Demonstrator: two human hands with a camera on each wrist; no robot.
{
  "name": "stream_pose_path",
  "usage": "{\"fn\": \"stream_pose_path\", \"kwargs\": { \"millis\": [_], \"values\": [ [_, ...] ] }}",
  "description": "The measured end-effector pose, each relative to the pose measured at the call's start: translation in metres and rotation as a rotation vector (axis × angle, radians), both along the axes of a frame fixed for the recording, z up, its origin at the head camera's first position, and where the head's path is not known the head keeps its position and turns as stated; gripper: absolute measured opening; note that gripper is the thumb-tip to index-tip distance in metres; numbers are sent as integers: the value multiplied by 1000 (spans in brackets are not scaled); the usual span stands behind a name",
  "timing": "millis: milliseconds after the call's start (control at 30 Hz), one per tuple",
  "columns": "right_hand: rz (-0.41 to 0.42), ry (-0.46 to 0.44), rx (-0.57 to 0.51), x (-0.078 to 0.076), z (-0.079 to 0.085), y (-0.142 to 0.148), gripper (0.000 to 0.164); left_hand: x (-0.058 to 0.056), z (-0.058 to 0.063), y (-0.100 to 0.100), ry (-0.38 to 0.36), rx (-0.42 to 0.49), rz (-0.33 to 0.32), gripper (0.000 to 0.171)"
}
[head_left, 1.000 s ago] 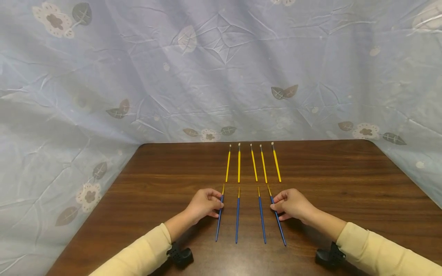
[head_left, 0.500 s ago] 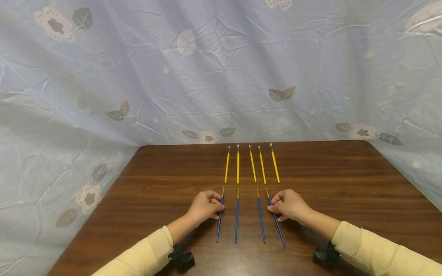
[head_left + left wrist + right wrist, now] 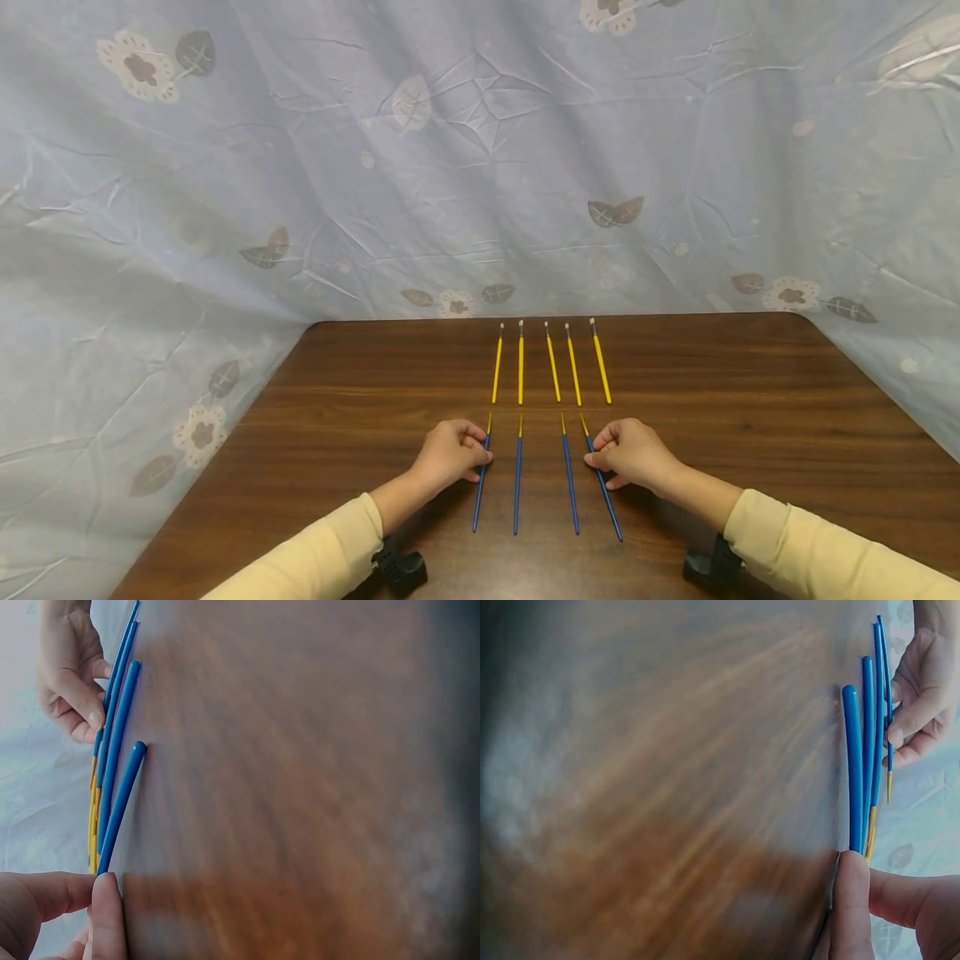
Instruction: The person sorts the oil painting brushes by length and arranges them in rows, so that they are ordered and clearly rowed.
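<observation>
Several blue paintbrushes lie side by side on the brown table, bristles pointing away from me. My left hand (image 3: 450,454) pinches the leftmost blue paintbrush (image 3: 481,487) between thumb and fingers, near the middle of its handle. At the other end of the row, my right hand (image 3: 636,454) pinches the rightmost blue paintbrush (image 3: 609,504), which slants. Between them lie two untouched blue brushes, a left inner paintbrush (image 3: 517,483) and a right inner paintbrush (image 3: 571,483). In the left wrist view, thumb and finger meet on the blue handle (image 3: 120,810); the right wrist view shows a similar pinch on its handle (image 3: 853,772).
Behind the blue row, several yellow paintbrushes with pale flat bristles, one of them a yellow paintbrush (image 3: 521,367), lie spread in a row. The wooden table (image 3: 337,392) ends against a pale floral curtain (image 3: 480,208). Each wrist carries a black camera (image 3: 405,573).
The view tilts a little. My left hand and its blue paintbrush have shifted slightly right, closer to the neighbouring brush. Both hands keep their pinch.
</observation>
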State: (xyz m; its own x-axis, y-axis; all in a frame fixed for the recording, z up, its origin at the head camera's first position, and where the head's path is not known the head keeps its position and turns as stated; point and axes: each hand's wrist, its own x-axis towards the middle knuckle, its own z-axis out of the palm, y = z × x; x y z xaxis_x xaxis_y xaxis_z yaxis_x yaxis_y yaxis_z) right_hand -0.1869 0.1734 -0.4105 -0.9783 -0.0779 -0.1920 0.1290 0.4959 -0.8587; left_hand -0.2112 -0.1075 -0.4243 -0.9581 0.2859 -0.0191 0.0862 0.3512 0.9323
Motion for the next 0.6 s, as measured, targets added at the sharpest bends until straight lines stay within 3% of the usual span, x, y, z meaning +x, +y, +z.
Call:
{"fn": "stream_pose_path", "kwargs": {
  "millis": [600],
  "values": [
    [14, 23, -26, 3, 0, 0, 17, -1, -1, 0, 7, -38, 0, 21]
  ]
}}
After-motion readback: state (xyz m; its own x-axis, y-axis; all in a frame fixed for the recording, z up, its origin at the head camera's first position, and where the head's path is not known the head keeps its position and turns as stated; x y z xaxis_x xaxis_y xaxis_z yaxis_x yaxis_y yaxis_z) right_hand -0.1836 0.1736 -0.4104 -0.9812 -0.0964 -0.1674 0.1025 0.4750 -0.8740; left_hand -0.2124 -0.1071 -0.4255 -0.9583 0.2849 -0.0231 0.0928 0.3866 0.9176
